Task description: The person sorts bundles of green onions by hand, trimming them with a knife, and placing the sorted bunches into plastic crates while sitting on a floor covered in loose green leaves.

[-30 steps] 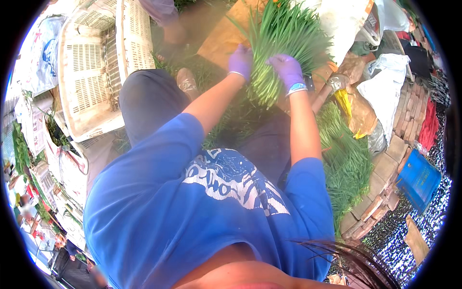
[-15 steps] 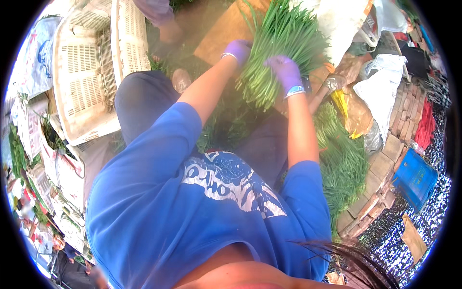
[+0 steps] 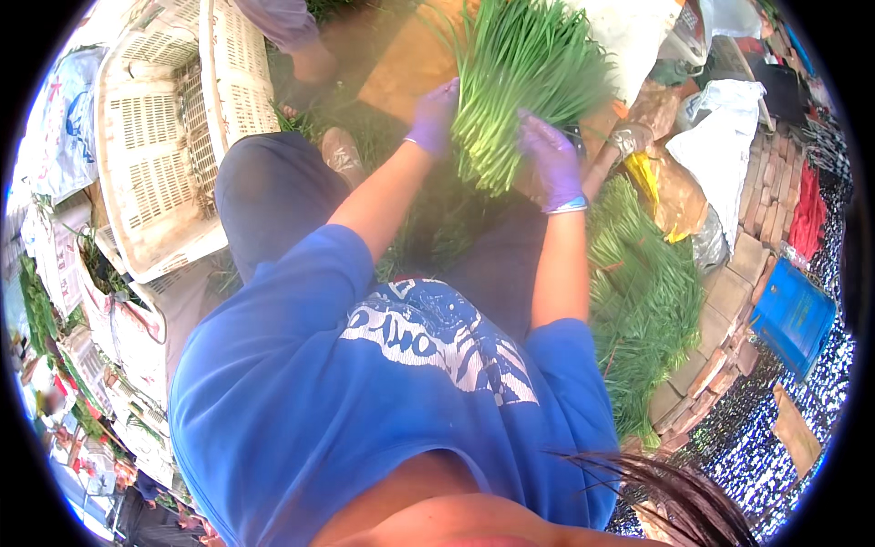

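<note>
A thick bunch of green chives [image 3: 524,77] lies ahead of me at the top middle, its pale cut ends toward me. My left hand [image 3: 432,118], in a purple glove, is at the left side of the bunch, its fingers closed against the stems and partly hidden behind them. My right hand [image 3: 552,162], gloved the same way, touches the right side near the cut ends with its fingers stretched out. Beneath and beyond the bunch there is a brown board [image 3: 406,68]. To the right of my legs lies a heap of loose chives [image 3: 638,301].
A dirty white plastic crate [image 3: 150,164] stands at my left. Another person's leg [image 3: 287,27] shows at the top left. Plastic bags [image 3: 720,150], brick paving [image 3: 720,310] and a blue plastic container [image 3: 793,314] lie on the right. Loose greens cover ground between my legs.
Both hands have shifted slightly, the left one toward me and the right one off the top of the bunch to its side. The bunch has moved slightly left and away.
</note>
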Demonstrator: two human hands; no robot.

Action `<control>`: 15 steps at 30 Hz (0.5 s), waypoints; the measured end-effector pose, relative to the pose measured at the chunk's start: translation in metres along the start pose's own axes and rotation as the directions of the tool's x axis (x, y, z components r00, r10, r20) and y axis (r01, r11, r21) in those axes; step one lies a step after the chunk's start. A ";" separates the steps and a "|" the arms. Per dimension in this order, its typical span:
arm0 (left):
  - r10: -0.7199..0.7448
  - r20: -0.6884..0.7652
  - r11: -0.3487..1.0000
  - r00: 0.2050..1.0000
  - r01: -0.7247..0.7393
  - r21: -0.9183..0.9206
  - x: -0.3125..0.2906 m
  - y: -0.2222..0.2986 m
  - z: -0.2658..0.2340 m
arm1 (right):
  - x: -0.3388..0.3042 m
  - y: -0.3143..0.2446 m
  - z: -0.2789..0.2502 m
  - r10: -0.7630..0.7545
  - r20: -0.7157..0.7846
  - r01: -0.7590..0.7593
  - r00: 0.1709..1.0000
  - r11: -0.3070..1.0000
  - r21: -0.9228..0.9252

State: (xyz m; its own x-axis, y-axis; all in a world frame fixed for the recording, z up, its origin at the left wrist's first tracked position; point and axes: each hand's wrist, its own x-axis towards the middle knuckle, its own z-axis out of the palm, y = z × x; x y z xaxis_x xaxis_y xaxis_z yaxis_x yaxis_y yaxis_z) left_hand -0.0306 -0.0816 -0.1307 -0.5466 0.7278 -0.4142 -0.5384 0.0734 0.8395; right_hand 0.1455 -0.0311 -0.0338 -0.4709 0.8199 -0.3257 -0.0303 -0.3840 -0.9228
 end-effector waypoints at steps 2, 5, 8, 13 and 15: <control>0.093 0.102 0.987 0.990 -0.105 0.121 0.014 -0.012 -0.015 | 0.000 0.015 -0.014 -0.058 -0.062 0.057 0.996 0.998 -0.014; -0.056 0.086 0.943 0.995 0.025 0.333 -0.003 0.044 -0.004 | -0.004 0.019 -0.010 -0.062 -0.327 0.179 0.943 0.923 0.341; 0.249 0.307 0.450 0.918 -0.391 0.803 0.019 0.036 -0.027 | -0.005 0.020 -0.003 -0.300 -0.343 0.361 0.890 0.924 0.129; 0.221 0.393 0.115 0.893 -0.424 0.898 -0.004 0.074 0.002 | -0.001 0.008 0.009 -0.146 -0.250 0.161 0.957 0.986 0.038; 0.009 0.396 -0.167 0.918 -0.389 0.906 -0.014 0.088 0.027 | 0.004 -0.011 0.029 -0.161 -0.062 0.158 0.985 0.985 -0.064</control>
State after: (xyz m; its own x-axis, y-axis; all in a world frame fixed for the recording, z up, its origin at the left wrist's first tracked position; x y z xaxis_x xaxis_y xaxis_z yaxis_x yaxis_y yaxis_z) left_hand -0.0530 -0.0671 -0.0409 -0.2528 0.9389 -0.2337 0.8835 0.3225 0.3399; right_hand 0.1182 -0.0363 -0.0189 -0.4045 0.8957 -0.1845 -0.0477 -0.2221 -0.9739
